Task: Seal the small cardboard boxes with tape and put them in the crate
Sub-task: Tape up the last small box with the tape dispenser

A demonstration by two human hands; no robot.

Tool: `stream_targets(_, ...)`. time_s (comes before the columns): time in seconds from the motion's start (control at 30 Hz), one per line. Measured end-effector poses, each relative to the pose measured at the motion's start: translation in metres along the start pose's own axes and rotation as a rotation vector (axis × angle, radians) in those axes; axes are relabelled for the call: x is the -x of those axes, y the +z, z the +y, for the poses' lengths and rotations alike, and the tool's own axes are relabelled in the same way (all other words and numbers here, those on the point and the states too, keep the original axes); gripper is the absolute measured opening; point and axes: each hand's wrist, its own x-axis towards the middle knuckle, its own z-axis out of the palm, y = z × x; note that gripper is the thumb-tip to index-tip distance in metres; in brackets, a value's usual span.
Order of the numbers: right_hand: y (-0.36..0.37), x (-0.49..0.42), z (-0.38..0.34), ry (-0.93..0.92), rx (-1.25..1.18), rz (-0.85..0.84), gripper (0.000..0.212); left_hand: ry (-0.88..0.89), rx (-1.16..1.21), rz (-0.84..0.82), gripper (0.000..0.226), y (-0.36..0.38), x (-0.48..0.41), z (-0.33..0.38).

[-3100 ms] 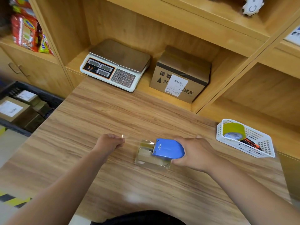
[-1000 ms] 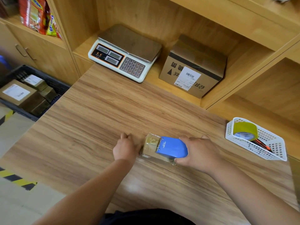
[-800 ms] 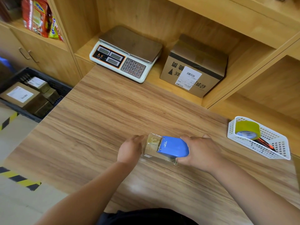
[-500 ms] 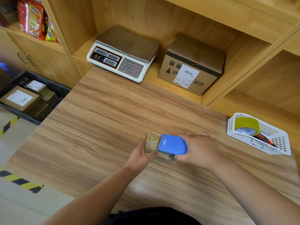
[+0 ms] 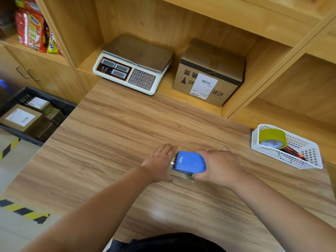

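Note:
A small cardboard box [image 5: 182,177] lies on the wooden table [image 5: 112,139], mostly hidden under a blue tape dispenser [image 5: 189,162] and my hands. My right hand [image 5: 219,166] grips the dispenser from the right and holds it on top of the box. My left hand [image 5: 160,162] lies with straight fingers over the box's left end, thumb along its near side. The black crate [image 5: 47,94] stands on the floor to the left and holds several sealed boxes [image 5: 19,117].
A white basket [image 5: 298,161] at the table's right edge holds a yellow-green tape roll [image 5: 271,139] and a red cutter. A weighing scale [image 5: 132,64] and a large labelled carton [image 5: 211,73] sit in the shelf behind. Snack packs [image 5: 34,31] stand upper left.
My left hand pulled tape out to the left, came back to the box's left end, and now covers that end. My right hand stayed on the dispenser.

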Motion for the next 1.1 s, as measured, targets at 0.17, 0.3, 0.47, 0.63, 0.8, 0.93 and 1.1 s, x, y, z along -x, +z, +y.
stream_targets(0.17, -0.003, 0.003, 0.008, -0.019, 0.006, -0.027, 0.057, 0.001, 0.011, 0.041, 0.101, 0.001, -0.002, -0.001)
stream_targets(0.3, -0.006, 0.012, 0.022, -0.02, -0.072, -0.045, 0.056, -0.017, 0.006, 0.058, 0.097, -0.002, -0.002, 0.002)
stream_targets(0.47, -0.005, 0.031, 0.054, 0.007, -0.075, -0.052, 0.057, -0.045, 0.022, 0.036, 0.1, -0.002, -0.004, 0.005)
stream_targets(0.63, 0.006, 0.05, 0.09, 0.032, -0.068, -0.066, 0.058, -0.055, 0.012, 0.022, 0.102, -0.003, -0.005, 0.007)
stream_targets(0.8, 0.025, 0.06, 0.114, 0.03, -0.091, -0.054, 0.056, -0.064, -0.007, 0.026, 0.101, -0.001, -0.007, 0.007)
stream_targets(0.93, 0.04, 0.052, 0.114, 0.021, -0.101, -0.043, 0.053, -0.062, -0.014, 0.027, 0.1, 0.0, -0.008, 0.007)
stream_targets(1.1, 0.055, 0.044, 0.116, 0.026, -0.132, -0.069, 0.054, -0.055, -0.02, 0.025, 0.101, 0.001, -0.008, 0.006)
